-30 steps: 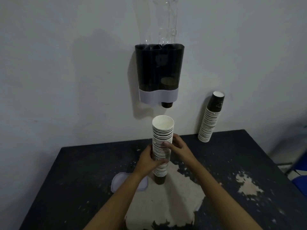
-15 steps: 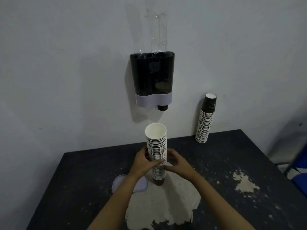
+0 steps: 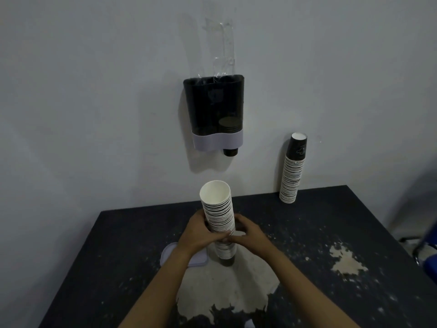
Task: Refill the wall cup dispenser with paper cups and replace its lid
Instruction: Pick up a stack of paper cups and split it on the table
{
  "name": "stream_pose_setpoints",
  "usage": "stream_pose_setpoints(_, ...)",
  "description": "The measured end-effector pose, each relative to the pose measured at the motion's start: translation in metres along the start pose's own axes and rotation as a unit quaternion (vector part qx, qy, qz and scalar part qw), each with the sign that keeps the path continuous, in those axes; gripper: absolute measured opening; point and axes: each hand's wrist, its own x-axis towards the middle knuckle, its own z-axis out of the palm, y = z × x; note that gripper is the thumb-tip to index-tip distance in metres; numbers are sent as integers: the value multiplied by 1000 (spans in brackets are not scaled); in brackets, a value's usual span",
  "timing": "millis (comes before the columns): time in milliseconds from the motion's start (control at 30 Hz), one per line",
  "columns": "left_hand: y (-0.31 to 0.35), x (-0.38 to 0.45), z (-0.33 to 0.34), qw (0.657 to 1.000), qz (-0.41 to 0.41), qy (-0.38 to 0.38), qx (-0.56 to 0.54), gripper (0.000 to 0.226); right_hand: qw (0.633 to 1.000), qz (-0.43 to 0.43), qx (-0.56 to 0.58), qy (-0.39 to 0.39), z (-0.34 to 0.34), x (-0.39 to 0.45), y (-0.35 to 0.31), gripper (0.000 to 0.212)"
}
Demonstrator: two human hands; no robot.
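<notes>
A dark two-column cup dispenser (image 3: 214,110) with a pale lower band hangs on the wall, its top uncovered; a few cups show in its right column and one pokes out below. A clear plastic sleeve (image 3: 222,43) rises from its top. A tall stack of paper cups (image 3: 218,214) stands mouth up on the table, tilted slightly left. My left hand (image 3: 197,235) and my right hand (image 3: 250,234) both wrap around the stack's middle. The pale dispenser lid (image 3: 170,255) lies flat on the table behind my left wrist.
A second cup stack (image 3: 293,169) leans against the wall at the back right of the dark table (image 3: 331,223). The tabletop has worn pale patches. A blue chair (image 3: 428,252) stands at the right edge.
My right hand slid down the stack from near the top to meet my left hand at the middle. The view drew back, and the stack tilted a little left.
</notes>
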Motion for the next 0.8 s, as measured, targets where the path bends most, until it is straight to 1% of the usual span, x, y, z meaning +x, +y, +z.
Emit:
stream_pose_setpoints(233,4,-3,1,999,25,0,28,82,1000,-9,-8,-1,0,-3,2,55)
stream_pose_setpoints(500,8,0,3,998,37,12,45,73,999,-6,-34,-6,-5,1,1,61)
stream_pose_setpoints(667,8,5,1,998,40,16,56,75,999,-9,-38,-2,-8,2,-4,61)
stream_pose_setpoints(800,7,9,-1,997,39,20,55,76,999,-6,-43,-15,-10,5,-7,64)
